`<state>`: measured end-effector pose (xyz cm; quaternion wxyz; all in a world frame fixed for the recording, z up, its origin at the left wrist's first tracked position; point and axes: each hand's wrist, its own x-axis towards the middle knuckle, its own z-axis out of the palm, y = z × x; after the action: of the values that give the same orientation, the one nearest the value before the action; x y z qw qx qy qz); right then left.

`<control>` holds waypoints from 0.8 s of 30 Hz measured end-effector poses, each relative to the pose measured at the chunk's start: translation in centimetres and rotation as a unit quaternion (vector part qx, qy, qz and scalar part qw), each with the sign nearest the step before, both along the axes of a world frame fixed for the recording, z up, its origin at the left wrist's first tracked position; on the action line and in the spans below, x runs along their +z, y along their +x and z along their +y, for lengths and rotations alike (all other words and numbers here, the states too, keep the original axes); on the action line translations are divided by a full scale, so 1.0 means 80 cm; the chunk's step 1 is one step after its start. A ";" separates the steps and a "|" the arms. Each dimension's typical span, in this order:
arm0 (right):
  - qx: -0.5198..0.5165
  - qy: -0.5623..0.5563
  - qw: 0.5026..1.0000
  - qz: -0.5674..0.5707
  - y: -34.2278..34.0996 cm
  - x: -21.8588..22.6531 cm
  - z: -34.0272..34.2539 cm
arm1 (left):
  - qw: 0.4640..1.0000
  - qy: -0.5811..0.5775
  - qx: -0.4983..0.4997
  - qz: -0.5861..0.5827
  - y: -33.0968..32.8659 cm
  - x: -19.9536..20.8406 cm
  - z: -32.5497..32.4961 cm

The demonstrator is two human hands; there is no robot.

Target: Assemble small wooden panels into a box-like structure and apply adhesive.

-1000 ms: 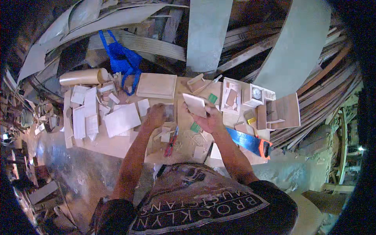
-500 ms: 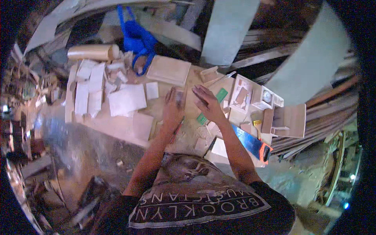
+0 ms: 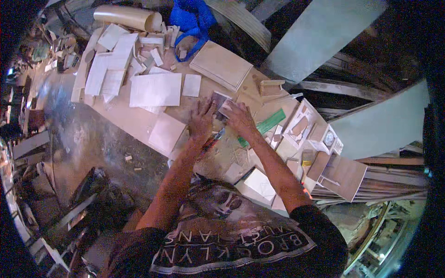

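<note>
Head view: both hands meet over a dark flat rectangular sheet [image 3: 221,98], mid-desk [image 3: 120,118]; could be abrasive, can't confirm.
Left hand [image 3: 201,119]: fingers spread and released, tips just beside the sheet's left edge; no grasp visible.
Right hand [image 3: 238,118]: fingers over the sheet's right part; can't tell if they grip or only press, undersides hidden.
Sheet: between the two sets of fingertips, far end sticking out beyond them.
Done, my read: open wooden box [image 3: 343,176] and shallow wooden tray [image 3: 299,123] look assembled, both on the right.
Left, my read: white rectangular panel [image 3: 155,89] and small square panel [image 3: 191,85] lie loose, unjoined. Looks mid-job; exact progress unclear.
Nearby: red-handled tool [image 3: 212,142] by left wrist; green strip [image 3: 271,121] right of right hand.
</note>
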<state>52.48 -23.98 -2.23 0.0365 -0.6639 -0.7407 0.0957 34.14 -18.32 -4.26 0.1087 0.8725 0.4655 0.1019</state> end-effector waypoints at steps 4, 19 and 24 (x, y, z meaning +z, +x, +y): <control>0.031 0.032 0.999 0.004 0.003 -0.008 -0.002 | 0.998 -0.004 -0.015 0.060 0.001 0.010 0.002; 0.030 0.036 0.999 -0.017 -0.013 -0.001 0.004 | 0.997 -0.016 -0.028 0.070 -0.004 0.018 0.010; 0.035 0.040 0.999 0.013 -0.015 0.011 0.010 | 1.000 -0.014 -0.026 -0.002 -0.003 0.021 0.011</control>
<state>51.32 -23.21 -1.39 0.0693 -0.6346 -0.7660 0.0755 33.86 -17.42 -2.56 0.1243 0.8825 0.4437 0.0947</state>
